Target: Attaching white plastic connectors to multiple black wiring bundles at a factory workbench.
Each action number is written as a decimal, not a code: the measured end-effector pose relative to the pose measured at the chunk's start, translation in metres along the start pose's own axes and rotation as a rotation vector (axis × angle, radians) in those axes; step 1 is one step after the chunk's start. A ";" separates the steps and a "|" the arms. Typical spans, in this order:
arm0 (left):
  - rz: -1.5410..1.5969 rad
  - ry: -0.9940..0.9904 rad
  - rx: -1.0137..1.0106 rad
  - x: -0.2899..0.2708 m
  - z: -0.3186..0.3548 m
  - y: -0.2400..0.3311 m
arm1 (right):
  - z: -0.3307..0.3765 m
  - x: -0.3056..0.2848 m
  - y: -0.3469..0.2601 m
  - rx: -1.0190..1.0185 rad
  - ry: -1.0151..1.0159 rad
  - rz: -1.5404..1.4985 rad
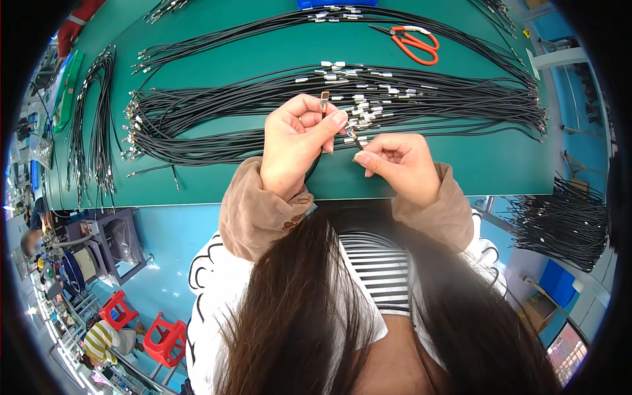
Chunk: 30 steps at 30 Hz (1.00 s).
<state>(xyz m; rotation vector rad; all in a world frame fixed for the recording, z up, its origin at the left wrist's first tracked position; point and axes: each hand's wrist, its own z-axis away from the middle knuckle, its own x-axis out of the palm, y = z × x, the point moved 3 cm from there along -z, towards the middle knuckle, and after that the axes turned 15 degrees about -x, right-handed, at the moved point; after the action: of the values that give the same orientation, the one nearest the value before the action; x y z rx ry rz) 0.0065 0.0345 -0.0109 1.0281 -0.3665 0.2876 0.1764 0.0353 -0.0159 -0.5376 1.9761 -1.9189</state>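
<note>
My left hand [289, 145] is closed, thumb against fingers, round a cable end whose small metal connector [324, 99] sticks up above the fingertips. Beside it, my right hand [405, 168] pinches a thin black cable [357, 141] between thumb and forefinger. A small silver tip [350, 131] on that cable lies close to my left thumb; I cannot tell if the two touch. Just beyond both hands lies a wide bundle of black cables [230, 108], with white labels [365, 108] round their middles and metal connectors at their ends.
Red-handled snips [415, 46] lie at the far right of the green table [257, 191]. More cable bundles lie along the back [243, 29] and at the left [99, 125]. A pile of black cables [563, 220] sits beyond the right edge. Red stools [164, 339] stand on the floor.
</note>
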 end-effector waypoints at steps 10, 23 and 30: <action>0.037 -0.091 -0.064 0.000 -0.001 -0.017 | -0.011 -0.018 -0.007 -0.087 0.138 -0.065; 0.016 -0.160 -0.203 0.014 0.006 -0.025 | -0.035 -0.013 -0.008 -0.105 0.125 -0.022; 0.016 -0.159 -0.194 0.015 0.007 -0.026 | -0.032 -0.013 -0.013 -0.109 0.113 -0.053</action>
<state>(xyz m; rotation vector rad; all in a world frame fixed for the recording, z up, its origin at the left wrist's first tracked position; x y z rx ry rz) 0.0295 0.0172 -0.0213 0.8593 -0.5364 0.1803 0.1728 0.0696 -0.0019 -0.5246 2.1678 -1.9203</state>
